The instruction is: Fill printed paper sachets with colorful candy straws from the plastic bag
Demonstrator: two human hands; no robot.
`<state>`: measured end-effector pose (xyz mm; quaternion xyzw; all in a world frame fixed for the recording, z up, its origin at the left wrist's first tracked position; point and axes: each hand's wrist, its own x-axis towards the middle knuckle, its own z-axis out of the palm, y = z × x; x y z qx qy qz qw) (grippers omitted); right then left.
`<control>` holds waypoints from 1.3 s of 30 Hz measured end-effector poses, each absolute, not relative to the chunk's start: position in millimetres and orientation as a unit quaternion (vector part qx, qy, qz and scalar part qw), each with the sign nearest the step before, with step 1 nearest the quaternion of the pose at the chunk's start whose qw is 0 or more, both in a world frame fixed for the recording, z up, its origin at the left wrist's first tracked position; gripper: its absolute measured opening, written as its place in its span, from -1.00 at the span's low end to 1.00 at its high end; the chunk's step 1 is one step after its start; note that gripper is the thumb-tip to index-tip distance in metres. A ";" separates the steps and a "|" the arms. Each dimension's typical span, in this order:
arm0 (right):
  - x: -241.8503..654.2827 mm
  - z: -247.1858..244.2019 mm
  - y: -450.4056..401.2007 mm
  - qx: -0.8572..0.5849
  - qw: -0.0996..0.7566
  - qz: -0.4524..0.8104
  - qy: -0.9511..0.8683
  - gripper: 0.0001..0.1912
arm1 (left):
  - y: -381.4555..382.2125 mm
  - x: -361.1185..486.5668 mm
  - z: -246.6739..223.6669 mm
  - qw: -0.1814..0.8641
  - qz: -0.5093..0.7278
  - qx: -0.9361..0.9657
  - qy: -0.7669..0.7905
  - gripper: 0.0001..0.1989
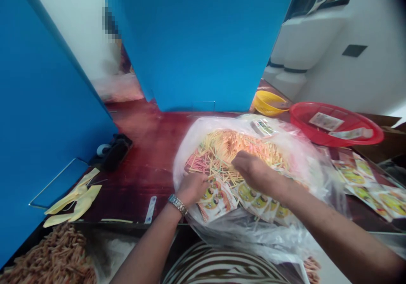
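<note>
Both our hands sit inside a clear plastic bag [187, 170] lying on a dark red table [149, 148]. Our left hand [192, 189], with a metal wristwatch [177, 204] on its wrist, lies on printed cards [217, 201] at the edge of a heap of thin pink, yellow and green sticks [228, 148]. Our right hand [253, 170] curls over the sticks, its fingers [241, 161] together. We cannot tell whether either hand is clamped on anything. The cards show yellow-green circles and small figures, but their writing is too small to read. More printed cards [364, 187] lie on the table to the right, beside a red plastic basket [304, 125] holding two printed slips [326, 121].
</note>
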<state>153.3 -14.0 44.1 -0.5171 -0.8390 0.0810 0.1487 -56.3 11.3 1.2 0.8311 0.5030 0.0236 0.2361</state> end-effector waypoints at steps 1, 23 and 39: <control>146.3 39.2 -20.1 -0.506 0.130 0.100 -0.847 -0.77 | 10.6 -53.9 2.3 0.232 0.027 0.830 0.507 -0.80; 138.5 2.5 -37.0 -0.443 0.340 0.190 -0.808 -0.79 | 8.8 -41.5 -10.8 0.280 0.125 0.810 0.500 -0.79; 140.6 42.9 -35.9 -0.327 0.340 0.065 -0.880 -0.76 | 0.7 -60.5 -1.7 0.325 0.305 0.830 0.335 -0.72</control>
